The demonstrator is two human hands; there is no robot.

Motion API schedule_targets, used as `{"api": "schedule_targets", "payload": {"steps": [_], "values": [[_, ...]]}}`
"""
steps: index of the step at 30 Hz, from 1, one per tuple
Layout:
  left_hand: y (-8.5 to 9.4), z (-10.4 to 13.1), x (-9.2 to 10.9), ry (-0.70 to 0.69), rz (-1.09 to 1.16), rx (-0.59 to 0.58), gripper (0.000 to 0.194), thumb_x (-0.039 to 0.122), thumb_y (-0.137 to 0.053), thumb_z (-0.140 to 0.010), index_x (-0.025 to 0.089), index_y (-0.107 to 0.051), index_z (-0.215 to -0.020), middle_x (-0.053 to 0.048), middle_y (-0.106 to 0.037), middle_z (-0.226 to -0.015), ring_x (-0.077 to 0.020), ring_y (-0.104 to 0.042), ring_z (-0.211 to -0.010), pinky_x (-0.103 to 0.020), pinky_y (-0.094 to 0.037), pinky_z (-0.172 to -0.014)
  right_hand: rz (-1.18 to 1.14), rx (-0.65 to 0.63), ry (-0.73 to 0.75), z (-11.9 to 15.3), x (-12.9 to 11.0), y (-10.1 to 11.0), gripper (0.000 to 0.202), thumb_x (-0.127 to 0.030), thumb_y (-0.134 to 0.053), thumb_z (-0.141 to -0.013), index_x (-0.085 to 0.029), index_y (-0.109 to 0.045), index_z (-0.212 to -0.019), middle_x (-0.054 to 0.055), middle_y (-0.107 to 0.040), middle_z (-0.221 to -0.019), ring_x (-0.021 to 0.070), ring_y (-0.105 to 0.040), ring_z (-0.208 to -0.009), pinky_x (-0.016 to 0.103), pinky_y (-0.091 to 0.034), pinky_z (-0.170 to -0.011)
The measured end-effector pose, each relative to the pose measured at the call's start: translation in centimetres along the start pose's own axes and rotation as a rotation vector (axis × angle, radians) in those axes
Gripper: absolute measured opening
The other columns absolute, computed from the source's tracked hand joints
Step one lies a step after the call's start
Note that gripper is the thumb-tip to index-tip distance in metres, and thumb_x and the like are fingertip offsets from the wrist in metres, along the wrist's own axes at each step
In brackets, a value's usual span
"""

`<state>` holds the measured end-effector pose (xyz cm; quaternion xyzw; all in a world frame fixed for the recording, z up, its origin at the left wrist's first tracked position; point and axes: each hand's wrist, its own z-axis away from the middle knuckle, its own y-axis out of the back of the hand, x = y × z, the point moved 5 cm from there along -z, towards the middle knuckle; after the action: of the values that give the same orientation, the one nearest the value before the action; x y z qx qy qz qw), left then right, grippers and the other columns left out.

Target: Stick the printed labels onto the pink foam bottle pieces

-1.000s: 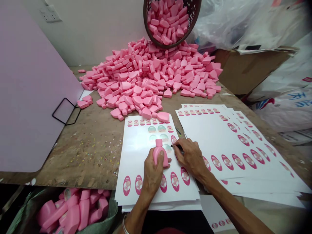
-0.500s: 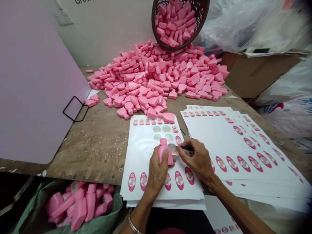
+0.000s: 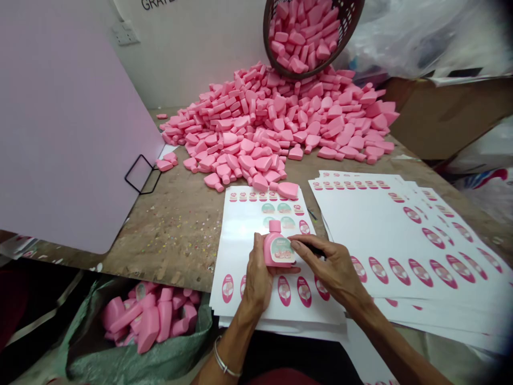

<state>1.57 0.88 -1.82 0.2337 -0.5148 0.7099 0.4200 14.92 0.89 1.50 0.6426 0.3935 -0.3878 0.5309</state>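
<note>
Pink bottle (image 3: 274, 235), cap toward twelve o'clock, sits gripped in the left hand (image 3: 258, 275) above label sheets (image 3: 244, 246); the right hand (image 3: 334, 262), holding a slim dark tool (image 3: 316, 249), touches the front label (image 3: 282, 251) around two o'clock. A bottle heap (image 3: 260, 120) lies toward twelve.

— What's to the left of the left hand (image 3: 258, 278)?
— A large pale pinkish panel (image 3: 72, 128), well apart from it, with a black wire frame (image 3: 132, 166) at its edge. Between panel and hand, small coloured specks (image 3: 160, 240) lie scattered on the worn brown tabletop (image 3: 172, 206).
— And beyond that hand?
— The pale wall (image 3: 188, 53), with a white socket plate (image 3: 126, 33) up to the left and dark lettering (image 3: 159, 4), partly cut off.
— Past the right hand (image 3: 332, 262)?
— Farther off, to its right: a brown cardboard box (image 3: 452, 117), with crumpled clear plastic (image 3: 401, 37) above.
</note>
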Motion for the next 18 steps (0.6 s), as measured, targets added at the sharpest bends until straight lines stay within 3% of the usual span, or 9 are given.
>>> {"api": "schedule_targets", "payload": {"steps": [18], "values": [[-0.3,-0.13,0.22,-0.018,0.069,-0.04,0.055,0.059,-0.037,-0.09,0.015,-0.062,-0.111,-0.01,-0.067,-0.11,-0.0229,-0.065,-0.096,-0.031,-0.059,-0.071,0.112,0.064,0.104,-0.01,-0.8,-0.54,0.02,-0.037,-0.061,-0.084,-0.024,-0.071,-0.095,0.003,-0.071,-0.09,0.0191,-0.063,-0.081,0.034,-0.051,-0.072]]}}
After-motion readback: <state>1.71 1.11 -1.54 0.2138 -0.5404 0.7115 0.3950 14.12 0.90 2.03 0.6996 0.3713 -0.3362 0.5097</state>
